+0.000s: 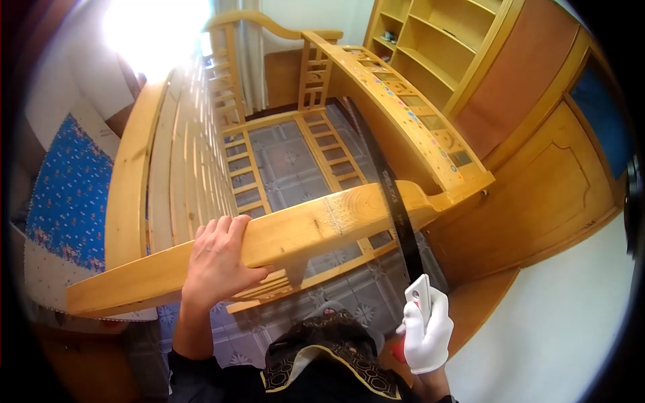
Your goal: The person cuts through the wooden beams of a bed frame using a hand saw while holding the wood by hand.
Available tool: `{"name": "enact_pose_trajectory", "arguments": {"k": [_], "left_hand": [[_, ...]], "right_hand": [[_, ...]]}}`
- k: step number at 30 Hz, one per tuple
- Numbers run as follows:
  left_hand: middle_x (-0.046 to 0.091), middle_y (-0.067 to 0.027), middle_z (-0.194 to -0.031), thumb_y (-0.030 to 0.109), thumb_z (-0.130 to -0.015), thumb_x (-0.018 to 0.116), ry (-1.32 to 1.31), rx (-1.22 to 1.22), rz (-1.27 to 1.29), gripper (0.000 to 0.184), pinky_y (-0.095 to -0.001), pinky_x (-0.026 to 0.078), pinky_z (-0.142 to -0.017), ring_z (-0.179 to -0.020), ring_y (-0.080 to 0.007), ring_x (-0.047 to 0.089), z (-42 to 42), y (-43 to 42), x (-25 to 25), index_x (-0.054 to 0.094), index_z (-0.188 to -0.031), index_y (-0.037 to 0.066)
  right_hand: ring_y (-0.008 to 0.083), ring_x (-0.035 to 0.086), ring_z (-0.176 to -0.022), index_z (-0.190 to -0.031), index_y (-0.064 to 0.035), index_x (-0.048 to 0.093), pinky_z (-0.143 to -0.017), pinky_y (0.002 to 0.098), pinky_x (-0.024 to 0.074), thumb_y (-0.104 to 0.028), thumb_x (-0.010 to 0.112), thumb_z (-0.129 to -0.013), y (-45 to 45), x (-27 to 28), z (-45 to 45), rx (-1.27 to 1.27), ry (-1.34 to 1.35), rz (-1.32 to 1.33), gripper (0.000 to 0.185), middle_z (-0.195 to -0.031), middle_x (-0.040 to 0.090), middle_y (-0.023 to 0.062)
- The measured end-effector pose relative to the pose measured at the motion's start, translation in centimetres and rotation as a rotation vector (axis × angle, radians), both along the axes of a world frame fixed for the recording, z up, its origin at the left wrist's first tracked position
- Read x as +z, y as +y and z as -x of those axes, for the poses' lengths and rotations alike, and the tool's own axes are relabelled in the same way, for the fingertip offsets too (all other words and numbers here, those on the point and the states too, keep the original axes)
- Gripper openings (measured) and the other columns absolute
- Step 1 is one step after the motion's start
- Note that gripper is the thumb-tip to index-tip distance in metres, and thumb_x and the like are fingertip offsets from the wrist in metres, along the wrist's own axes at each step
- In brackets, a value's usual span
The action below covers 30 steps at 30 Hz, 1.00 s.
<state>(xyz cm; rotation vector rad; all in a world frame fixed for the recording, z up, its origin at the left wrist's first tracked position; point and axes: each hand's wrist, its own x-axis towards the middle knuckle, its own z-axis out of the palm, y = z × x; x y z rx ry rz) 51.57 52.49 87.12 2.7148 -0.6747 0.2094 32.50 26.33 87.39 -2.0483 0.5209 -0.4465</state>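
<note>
In the head view my bare left hand (218, 262) grips a thick yellow wooden rail (302, 228), fingers over the top and thumb on the near side. The rail is the near end of a wooden bed frame (430, 131). In a white glove, my right hand (428, 336) is closed around the white-and-red handle of a handsaw (404, 235). The saw's long dark blade points away from me and crosses the rail near its right end. I cannot tell how deep the teeth sit in the wood.
Slats (181, 148) stand upright along the frame's left side. Blue patterned fabric (70, 195) lies at the far left. Open shelves (430, 50) stand at the back, and a wooden door (531, 181) is on the right. Grey tiles (285, 151) cover the floor.
</note>
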Motion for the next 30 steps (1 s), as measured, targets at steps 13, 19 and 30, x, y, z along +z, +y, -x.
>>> {"name": "enact_pose_trajectory", "arguments": {"k": [13,19,30], "left_hand": [[0.039,-0.0219,-0.149,0.050,-0.059,0.087,0.138,0.051,-0.182,0.111,-0.0459,0.023,-0.119,-0.141,-0.0368,0.034,0.1,-0.3,1.5,0.038,-0.145,-0.001],[0.032,-0.0273,-0.152,0.065,-0.057,0.084,0.094,0.139,-0.259,0.130,-0.0518,0.013,-0.122,-0.147,-0.0392,0.022,1.9,-3.3,0.6,0.026,-0.149,-0.007],[0.027,-0.0282,-0.154,0.050,-0.077,0.078,0.240,-0.829,0.302,0.101,-0.0565,0.013,-0.119,-0.147,-0.0447,0.017,4.4,-20.6,-0.4,0.030,-0.150,-0.001]], "right_hand": [[0.0118,0.048,-0.053,-0.124,0.0025,0.043,-0.049,0.0259,0.0477,-0.023,0.047,-0.099,-7.9,-4.0,1.5,-0.227,-0.270,-0.218,0.036,-0.069,0.049,0.0064],[0.0170,0.054,-0.058,-0.129,0.0040,0.046,-0.051,0.0307,0.0509,-0.028,0.058,-0.099,-11.9,-5.2,1.4,-0.273,-0.314,-0.254,0.046,-0.075,0.056,0.0094],[0.0115,0.048,-0.051,-0.123,-0.0001,0.045,-0.048,0.0259,0.0474,-0.031,0.045,-0.102,-12.6,-5.3,-1.3,-0.318,-0.278,-0.144,0.037,-0.070,0.048,0.0047]]}}
